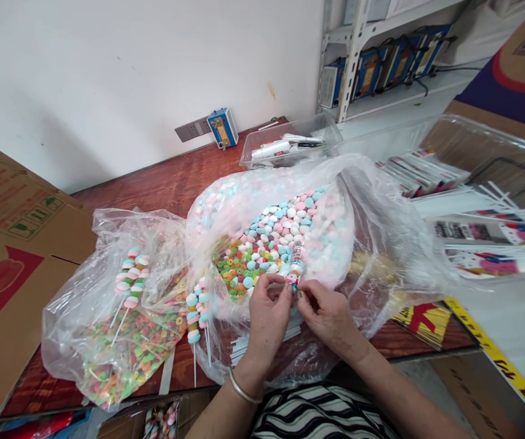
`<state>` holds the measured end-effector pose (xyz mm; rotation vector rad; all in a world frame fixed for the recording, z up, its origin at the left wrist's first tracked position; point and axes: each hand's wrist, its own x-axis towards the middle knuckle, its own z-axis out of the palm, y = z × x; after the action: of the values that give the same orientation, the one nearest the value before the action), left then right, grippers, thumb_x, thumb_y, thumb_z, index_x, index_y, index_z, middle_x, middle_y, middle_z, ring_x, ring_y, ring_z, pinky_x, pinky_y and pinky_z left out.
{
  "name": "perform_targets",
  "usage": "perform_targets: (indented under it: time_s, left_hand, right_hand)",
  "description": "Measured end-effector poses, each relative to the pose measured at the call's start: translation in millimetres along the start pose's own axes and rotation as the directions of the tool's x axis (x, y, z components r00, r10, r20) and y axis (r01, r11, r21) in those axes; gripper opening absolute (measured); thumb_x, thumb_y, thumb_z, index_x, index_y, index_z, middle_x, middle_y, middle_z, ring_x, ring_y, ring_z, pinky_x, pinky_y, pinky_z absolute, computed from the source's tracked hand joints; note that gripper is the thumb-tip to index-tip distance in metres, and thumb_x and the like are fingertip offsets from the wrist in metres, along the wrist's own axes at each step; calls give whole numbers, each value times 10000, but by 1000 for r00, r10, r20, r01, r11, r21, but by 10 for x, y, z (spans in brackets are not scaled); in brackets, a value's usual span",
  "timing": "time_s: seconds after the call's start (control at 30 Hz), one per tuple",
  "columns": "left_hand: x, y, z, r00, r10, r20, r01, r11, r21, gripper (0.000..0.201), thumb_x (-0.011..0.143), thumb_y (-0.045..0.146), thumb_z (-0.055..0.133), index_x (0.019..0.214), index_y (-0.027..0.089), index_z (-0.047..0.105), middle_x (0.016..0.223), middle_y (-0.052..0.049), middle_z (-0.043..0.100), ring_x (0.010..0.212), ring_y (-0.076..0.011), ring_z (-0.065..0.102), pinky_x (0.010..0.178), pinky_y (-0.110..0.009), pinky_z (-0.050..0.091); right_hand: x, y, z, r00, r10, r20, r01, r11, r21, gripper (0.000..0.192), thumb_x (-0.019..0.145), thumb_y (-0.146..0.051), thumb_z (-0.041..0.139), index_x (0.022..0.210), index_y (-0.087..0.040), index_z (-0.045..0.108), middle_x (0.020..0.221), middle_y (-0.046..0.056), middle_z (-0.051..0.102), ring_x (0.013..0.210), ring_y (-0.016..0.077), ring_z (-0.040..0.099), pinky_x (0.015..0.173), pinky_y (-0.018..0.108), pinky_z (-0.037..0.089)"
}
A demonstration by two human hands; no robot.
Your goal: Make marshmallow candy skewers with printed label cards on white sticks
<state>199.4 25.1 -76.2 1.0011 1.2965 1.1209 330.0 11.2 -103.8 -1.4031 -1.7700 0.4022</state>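
Candy skewer point(296, 263) upright between both hands, left hand point(269, 311) and right hand point(326, 314) pinching its lower end

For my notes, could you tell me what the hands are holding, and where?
Both hands, left and right, pinch the lower end of a candy skewer over the candy bag.

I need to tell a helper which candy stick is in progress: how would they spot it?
Start at the big clear bag of pastel candies mid-table. At its near edge, the left hand and right hand meet; the candy skewer rises from their fingertips, the only one held.
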Motion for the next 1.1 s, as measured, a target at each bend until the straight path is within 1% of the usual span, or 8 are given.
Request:
perform_targets:
  time_s: [0.13,0.27,0.47,0.57,0.73,0.97,1.03,1.1]
  left_hand:
    - [-7,86,-64,999,25,48,-33,985,169,160,803,330,674,862,182,693,816,-59,705,736,-188,653,710,-297,508]
    - [4,49,-73,997,20,69,-32,985,171,142,782,311,693,858,191,699,802,-55,711,720,-200,656,692,-303,498]
    - [-7,18,-48,969,230,92,-247,895,370,121,817,242,642,892,238,737,872,-60,697,804,-209,609,795,-310,429]
    - [-9,44,-52,954,276,120,-300,839,455,149,835,207,604,903,242,732,877,-61,691,796,-208,591,809,-314,400]
    - [0,50,-62,945,305,117,-320,797,512,135,828,183,598,839,243,718,801,-47,662,741,-201,554,749,-301,371]
    - [-15,76,-54,922,349,169,-379,718,584,138,859,198,578,866,230,712,812,-47,674,739,-187,576,730,-293,374]
    - [-13,82,-53,904,377,203,-415,656,630,142,873,189,563,858,218,702,807,-48,674,740,-183,579,717,-290,381]
    - [-10,84,-54,880,397,259,-456,558,693,156,898,184,531,872,202,683,818,-49,675,741,-180,584,707,-290,393]
  right_hand:
    - [-9,6,-22,989,145,9,-145,981,130,138,900,-205,474,910,-188,610,678,-18,625,576,133,584,579,230,423]
    - [-9,-2,-32,967,246,67,-255,933,255,142,910,-230,465,893,-206,604,670,-30,628,543,130,566,538,223,440]
    - [-29,-21,-31,930,339,141,-367,850,377,132,910,-270,481,882,-215,598,569,-55,568,457,127,530,458,222,423]
    - [-35,-14,-20,917,366,158,-397,814,424,123,905,-285,485,881,-218,585,594,-47,581,480,136,568,476,229,448]
    - [-27,-1,-3,904,390,174,-424,769,479,103,900,-287,483,892,-224,563,613,-45,580,495,143,589,489,238,463]
    - [-22,-7,-30,902,392,179,-427,756,496,104,886,-262,482,882,-216,575,603,-48,575,490,138,575,490,234,451]
    - [-25,-2,-24,904,389,176,-423,760,493,103,885,-265,485,878,-213,574,607,-49,573,490,135,569,491,231,447]
    - [-29,8,-11,907,384,172,-417,767,488,102,886,-270,489,875,-212,572,602,-53,566,486,130,559,490,227,439]
